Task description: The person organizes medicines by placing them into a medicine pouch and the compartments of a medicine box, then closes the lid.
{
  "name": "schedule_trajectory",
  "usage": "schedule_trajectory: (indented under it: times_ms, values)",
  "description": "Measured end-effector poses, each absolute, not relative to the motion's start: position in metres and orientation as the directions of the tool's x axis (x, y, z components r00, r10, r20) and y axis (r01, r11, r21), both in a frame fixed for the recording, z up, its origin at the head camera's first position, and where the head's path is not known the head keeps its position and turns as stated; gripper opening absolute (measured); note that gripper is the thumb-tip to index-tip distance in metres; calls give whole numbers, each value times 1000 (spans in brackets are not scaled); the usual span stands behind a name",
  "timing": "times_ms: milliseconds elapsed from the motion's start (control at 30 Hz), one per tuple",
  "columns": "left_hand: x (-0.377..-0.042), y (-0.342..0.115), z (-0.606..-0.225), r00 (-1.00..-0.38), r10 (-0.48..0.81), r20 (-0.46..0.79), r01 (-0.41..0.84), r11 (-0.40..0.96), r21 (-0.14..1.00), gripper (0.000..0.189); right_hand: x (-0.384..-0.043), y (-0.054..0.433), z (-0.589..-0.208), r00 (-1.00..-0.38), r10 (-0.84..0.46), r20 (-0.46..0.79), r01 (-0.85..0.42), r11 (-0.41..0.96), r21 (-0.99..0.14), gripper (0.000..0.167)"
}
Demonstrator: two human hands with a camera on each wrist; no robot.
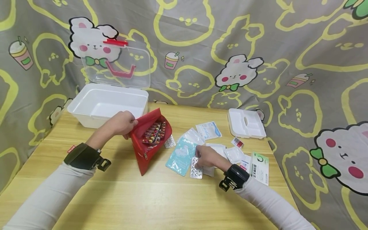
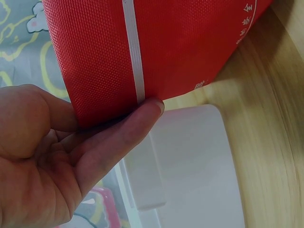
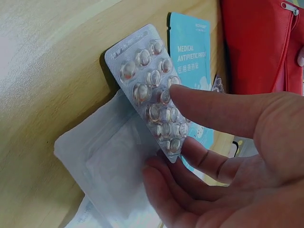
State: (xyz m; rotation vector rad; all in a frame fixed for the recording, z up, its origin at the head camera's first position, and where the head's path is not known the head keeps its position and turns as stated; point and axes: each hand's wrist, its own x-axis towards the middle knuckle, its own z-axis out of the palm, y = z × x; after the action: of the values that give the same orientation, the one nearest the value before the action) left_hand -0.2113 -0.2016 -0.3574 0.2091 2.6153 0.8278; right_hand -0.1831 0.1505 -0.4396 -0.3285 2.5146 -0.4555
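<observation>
My left hand pinches the edge of a red zip pouch, which stands unzipped on the table. Inside the pouch lie several blister packs of coloured capsules. In the left wrist view the thumb and fingers grip the pouch's corner beside its pale stripe. With thumb and fingers my right hand pinches a silver blister pack of pills, tilted above a white packet. A teal fever patch packet lies just left of that hand. Another silver blister pack lies beside the pouch, partly hidden.
A white box with its clear lid raised stands at the back left. At the back right sits a white divided tray. A surgical packet, several white packets and a green-and-white medicine box lie on the right.
</observation>
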Motion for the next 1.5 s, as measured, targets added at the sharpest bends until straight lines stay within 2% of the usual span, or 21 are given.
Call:
schedule_trajectory:
  times_ms: [733,1267,1500]
  values:
    - [-211,-201,-357,-916,254,-311,34,822,568,34,-192,148,-429,-823,-380,-422,-76,810,-581,16]
    - [-211,-202,-357,-915,248,-319,24,822,569,34,-237,112,-388,-873,-354,-336,-76,778,-624,15]
    - [-210,-204,-357,-915,249,-318,24,819,573,34,-254,85,-368,-888,-380,-259,-135,753,-644,11]
